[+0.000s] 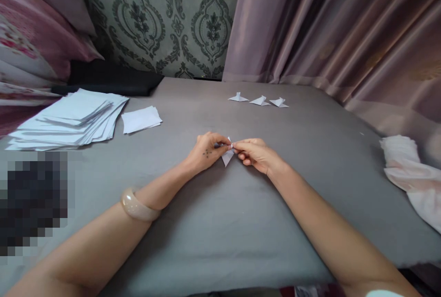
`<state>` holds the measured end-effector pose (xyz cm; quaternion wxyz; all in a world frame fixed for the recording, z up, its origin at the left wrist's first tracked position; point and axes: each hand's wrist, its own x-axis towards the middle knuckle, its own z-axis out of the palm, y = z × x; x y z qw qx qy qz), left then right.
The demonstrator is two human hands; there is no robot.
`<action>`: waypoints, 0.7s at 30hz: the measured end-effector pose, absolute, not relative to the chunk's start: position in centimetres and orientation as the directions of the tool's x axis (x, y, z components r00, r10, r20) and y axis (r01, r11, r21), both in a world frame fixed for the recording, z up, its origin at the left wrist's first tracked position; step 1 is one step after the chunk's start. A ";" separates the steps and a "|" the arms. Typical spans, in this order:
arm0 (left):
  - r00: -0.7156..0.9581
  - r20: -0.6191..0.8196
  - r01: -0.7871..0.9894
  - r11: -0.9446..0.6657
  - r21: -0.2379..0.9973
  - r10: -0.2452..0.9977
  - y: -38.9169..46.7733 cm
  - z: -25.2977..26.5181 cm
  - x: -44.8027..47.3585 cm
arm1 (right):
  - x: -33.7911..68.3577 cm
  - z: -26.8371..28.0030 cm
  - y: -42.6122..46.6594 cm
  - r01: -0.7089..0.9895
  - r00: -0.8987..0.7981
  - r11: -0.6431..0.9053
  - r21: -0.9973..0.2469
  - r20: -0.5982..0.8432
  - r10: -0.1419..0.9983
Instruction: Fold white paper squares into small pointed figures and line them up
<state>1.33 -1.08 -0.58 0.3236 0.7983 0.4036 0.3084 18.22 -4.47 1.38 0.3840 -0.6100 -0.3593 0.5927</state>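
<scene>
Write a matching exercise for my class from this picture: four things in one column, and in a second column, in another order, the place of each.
Column one
1. Single folded paper
2. Bangle
3. Large paper stack
4. Three folded papers

Column two
A. At the left of the table, beside a smaller paper stack
B. In a row toward the far side of the table
C. Between the fingers of the left hand and right hand
D. Around the left forearm

Right pairs: 1-C, 2-D, 3-A, 4-B
</scene>
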 end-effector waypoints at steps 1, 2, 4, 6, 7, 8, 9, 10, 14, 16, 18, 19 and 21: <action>0.485 0.233 0.443 -0.467 0.766 0.843 -1.0 -0.6 1.3 | 18.3 1.4 -4.5 -0.017 0.041 -0.447 -0.894 -0.448 0.893; 0.487 0.234 0.439 -0.467 0.767 0.842 -1.0 -0.7 1.3 | 18.3 1.4 -4.5 -0.018 0.043 -0.447 -0.895 -0.447 0.893; 0.486 0.233 0.429 -0.462 0.776 0.842 -0.9 -0.7 1.3 | 18.2 1.4 -4.5 -0.021 0.046 -0.444 -0.896 -0.444 0.895; 0.479 0.233 0.422 -0.455 0.784 0.846 -0.9 -0.7 1.3 | 18.1 1.5 -4.5 -0.016 0.050 -0.442 -0.897 -0.442 0.896; 0.474 0.234 0.420 -0.452 0.787 0.849 -0.8 -0.8 1.3 | 18.1 1.5 -4.6 -0.014 0.052 -0.441 -0.897 -0.441 0.896; 0.471 0.236 0.417 -0.450 0.790 0.850 -0.8 -0.8 1.4 | 18.1 1.5 -4.6 -0.012 0.054 -0.440 -0.898 -0.440 0.896; 0.468 0.240 0.410 -0.450 0.793 0.850 -0.7 -0.8 1.4 | 18.0 1.5 -4.6 -0.010 0.053 -0.437 -0.900 -0.437 0.898; 0.466 0.246 0.401 -0.450 0.798 0.850 -0.7 -0.9 1.4 | 18.0 1.5 -4.6 -0.010 0.052 -0.433 -0.901 -0.433 0.900; 0.474 0.255 0.363 -0.452 0.815 0.843 -0.7 -0.9 1.4 | 18.1 1.6 -4.6 -0.006 0.061 -0.431 -0.902 -0.431 0.900; 0.481 0.248 0.362 -0.448 0.817 0.841 -0.7 -0.8 1.4 | 18.0 1.7 -4.6 -0.001 0.078 -0.441 -0.897 -0.440 0.895; 0.488 0.242 0.357 -0.444 0.822 0.839 -0.7 -0.7 1.5 | 17.9 1.8 -4.7 0.002 0.089 -0.448 -0.894 -0.446 0.890; 0.492 0.242 0.350 -0.445 0.824 0.836 -0.8 -0.6 1.5 | 17.9 1.9 -4.6 0.005 0.090 -0.449 -0.894 -0.447 0.890; 0.500 0.249 0.335 -0.451 0.827 0.829 -0.8 -0.7 1.5 | 17.9 1.9 -4.6 0.009 0.087 -0.448 -0.894 -0.446 0.891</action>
